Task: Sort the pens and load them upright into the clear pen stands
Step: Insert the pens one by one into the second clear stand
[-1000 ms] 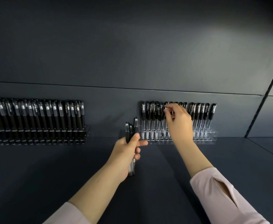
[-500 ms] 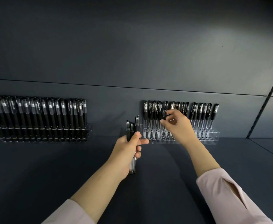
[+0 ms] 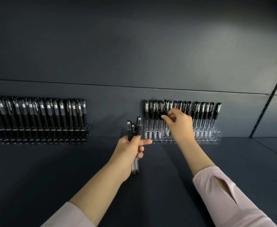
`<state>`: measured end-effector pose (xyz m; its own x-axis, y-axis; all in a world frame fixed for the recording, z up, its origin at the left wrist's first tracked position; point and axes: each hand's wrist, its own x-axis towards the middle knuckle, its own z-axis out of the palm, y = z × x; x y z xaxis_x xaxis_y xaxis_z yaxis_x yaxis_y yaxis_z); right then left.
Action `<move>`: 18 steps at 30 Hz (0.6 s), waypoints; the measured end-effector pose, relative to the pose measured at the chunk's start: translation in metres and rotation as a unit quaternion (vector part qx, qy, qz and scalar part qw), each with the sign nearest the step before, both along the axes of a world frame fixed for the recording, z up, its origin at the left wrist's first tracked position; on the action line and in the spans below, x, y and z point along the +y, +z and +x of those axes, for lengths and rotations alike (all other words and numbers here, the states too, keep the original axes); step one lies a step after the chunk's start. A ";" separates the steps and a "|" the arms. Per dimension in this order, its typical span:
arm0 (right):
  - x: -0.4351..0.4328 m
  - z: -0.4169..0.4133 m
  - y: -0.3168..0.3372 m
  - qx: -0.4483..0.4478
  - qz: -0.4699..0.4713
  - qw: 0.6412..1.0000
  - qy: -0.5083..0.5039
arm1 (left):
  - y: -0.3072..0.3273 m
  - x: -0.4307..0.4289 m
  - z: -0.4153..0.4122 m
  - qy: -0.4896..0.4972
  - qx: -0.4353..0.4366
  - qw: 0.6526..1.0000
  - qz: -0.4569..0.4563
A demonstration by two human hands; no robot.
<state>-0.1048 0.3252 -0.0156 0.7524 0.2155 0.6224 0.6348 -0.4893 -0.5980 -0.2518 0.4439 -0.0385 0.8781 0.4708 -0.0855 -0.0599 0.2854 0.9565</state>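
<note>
Head view: right hand (image 3: 180, 123) amid racked pens (image 3: 203, 112).

Black-capped clear pens (image 3: 205, 117) stand upright in clear stands (image 3: 214, 136)

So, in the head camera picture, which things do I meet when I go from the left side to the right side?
Left pen stand, full of pens → left hand gripping a bundle of pens → right hand at the right pen stand.
</note>
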 end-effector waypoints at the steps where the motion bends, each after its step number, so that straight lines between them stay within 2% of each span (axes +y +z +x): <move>1: -0.001 0.000 0.000 0.006 0.006 1.000 -0.007 | 0.000 0.000 0.000 0.000 -0.005 1.000 -0.001; 5: -0.005 0.003 0.001 0.054 0.039 0.998 -0.002 | 0.003 0.000 -0.003 -0.010 -0.021 1.000 -0.015; 10: -0.005 0.004 0.005 0.079 0.032 0.996 0.009 | 0.004 0.001 -0.007 -0.025 -0.007 1.000 0.008; 18: -0.009 0.007 0.000 0.109 -0.032 0.994 0.003 | 0.002 0.002 -0.006 -0.022 -0.015 0.999 0.018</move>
<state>-0.0983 0.3160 -0.0157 0.8664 0.2544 0.4298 0.4968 -0.5275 -0.6892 -0.2574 0.4456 -0.0360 0.9003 0.4331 -0.0427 -0.0763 0.2537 0.9643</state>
